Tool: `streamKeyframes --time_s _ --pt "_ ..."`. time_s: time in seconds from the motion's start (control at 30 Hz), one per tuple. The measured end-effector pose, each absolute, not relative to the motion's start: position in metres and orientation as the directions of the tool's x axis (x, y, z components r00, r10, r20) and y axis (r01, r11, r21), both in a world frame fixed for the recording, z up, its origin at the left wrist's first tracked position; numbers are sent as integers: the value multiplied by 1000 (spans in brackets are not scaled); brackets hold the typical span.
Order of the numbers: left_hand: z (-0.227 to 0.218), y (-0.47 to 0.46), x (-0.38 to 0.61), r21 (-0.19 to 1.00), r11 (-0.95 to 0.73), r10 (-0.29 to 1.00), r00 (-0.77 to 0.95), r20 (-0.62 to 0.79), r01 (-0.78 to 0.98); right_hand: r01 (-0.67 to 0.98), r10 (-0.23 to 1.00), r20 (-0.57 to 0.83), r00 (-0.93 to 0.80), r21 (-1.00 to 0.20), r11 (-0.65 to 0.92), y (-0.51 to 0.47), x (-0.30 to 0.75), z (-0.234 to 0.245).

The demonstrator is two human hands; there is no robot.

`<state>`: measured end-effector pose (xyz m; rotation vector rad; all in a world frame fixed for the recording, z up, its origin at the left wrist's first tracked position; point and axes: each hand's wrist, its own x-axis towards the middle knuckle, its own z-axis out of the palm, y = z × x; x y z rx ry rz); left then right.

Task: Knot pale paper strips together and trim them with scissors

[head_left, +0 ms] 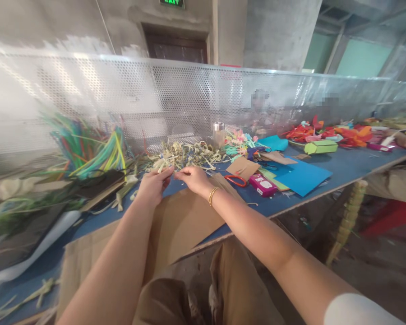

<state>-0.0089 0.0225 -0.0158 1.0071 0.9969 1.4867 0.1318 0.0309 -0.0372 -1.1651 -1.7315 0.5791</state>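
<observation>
From the hands, brown cardboard (186, 216) is lying just below toward six o'clock, and a heap of pale strips (189, 153) is resting just beyond at twelve. The left hand (154, 184) and right hand (193, 178) are pinching narrowly, fingertips near each other; I cannot tell what they are holding. An orange loop handle (238, 185) and magenta box (263, 185) are lying near three; coloured strips (108, 151) are fanning out at ten.

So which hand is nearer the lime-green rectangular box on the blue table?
Right: the right hand is well left of the box; the left hand is farther left, beyond the right.
</observation>
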Motion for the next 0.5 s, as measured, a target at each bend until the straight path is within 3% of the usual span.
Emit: streamKeyframes --time_s 0.5 --pt "-16 27 -13 896 -165 976 -199 88 -413 583 902 392 -181 -696 419 21 133 -29"
